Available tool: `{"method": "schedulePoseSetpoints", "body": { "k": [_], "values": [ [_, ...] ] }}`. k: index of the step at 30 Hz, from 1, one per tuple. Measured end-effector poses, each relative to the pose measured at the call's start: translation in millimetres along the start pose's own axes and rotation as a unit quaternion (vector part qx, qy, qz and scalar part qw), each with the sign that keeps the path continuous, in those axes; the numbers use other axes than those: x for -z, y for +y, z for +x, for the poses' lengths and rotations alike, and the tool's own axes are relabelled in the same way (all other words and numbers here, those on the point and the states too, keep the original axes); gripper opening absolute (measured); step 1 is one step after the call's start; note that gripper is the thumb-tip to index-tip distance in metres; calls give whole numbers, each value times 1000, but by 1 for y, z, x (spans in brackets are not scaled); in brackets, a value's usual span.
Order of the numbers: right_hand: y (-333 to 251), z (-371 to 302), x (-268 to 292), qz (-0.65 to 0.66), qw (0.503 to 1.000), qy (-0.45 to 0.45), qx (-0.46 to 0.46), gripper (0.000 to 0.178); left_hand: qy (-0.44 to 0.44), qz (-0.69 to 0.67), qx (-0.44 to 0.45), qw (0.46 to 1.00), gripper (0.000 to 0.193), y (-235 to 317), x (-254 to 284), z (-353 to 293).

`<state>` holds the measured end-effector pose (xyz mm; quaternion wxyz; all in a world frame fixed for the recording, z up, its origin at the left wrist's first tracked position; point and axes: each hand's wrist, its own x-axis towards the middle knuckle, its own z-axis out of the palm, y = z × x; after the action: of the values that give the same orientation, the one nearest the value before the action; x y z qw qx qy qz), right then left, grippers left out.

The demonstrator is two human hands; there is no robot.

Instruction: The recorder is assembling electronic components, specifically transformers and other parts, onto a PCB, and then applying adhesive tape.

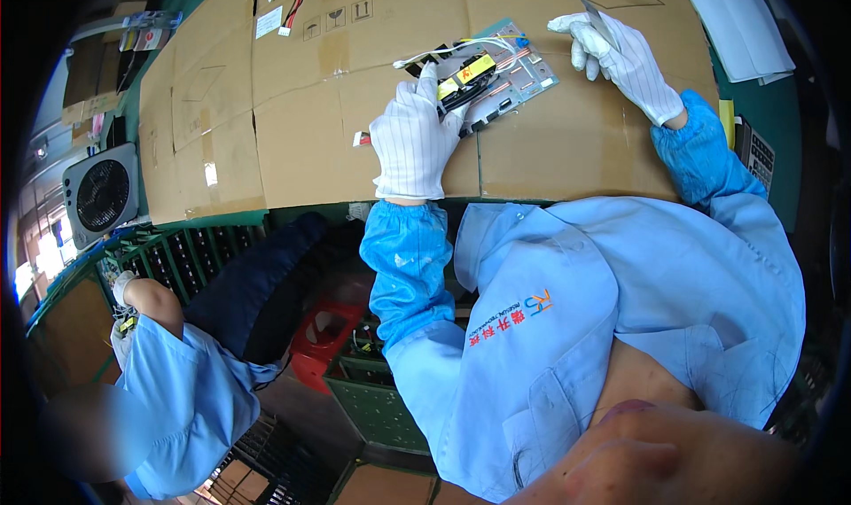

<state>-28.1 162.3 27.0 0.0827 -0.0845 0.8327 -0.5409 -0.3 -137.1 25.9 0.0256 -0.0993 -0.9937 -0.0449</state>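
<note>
A circuit board [532, 73] lies tilted on the cardboard-covered bench in front of me. It carries a black transformer wrapped in yellow tape [467, 78], with loose white wires [483, 42] looping over the top. My left hand [412, 142], in a white striped glove, grips the board's left side, index finger and thumb around the transformer end. To the right of the board and apart from it, my right hand [625, 66], gloved too, is raised. Between its thumb and fingers is a thin, flat, grey blade-like piece [600, 24]; its exact kind is unclear.
Cable bundles with connectors [294, 9] lie on the cardboard [328, 142] at the far edge. White paper sheets [736, 27] and a calculator [758, 158] are at the right. A fan [102, 195] stands left, near another person [177, 390]. A red stool [328, 337] and green crate [377, 399] stand below.
</note>
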Motion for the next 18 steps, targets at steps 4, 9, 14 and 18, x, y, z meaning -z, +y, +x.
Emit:
{"method": "schedulePoseSetpoints", "body": {
  "k": [4,9,14,18],
  "values": [
    [-1,0,0,-7,1000,-5,19,47,110,6,-87,990,59,-6,-8,4],
    [-17,-3,-5,-3,999,-7,38,47,132,-26,-106,985,49,-7,-21,8],
    [-20,-5,-4,-27,989,-34,140,29,237,3,-90,967,51,-12,-27,13],
    [-12,14,-22,-222,883,-54,411,37,310,43,-85,946,56,-16,-41,23]
  ]
}}
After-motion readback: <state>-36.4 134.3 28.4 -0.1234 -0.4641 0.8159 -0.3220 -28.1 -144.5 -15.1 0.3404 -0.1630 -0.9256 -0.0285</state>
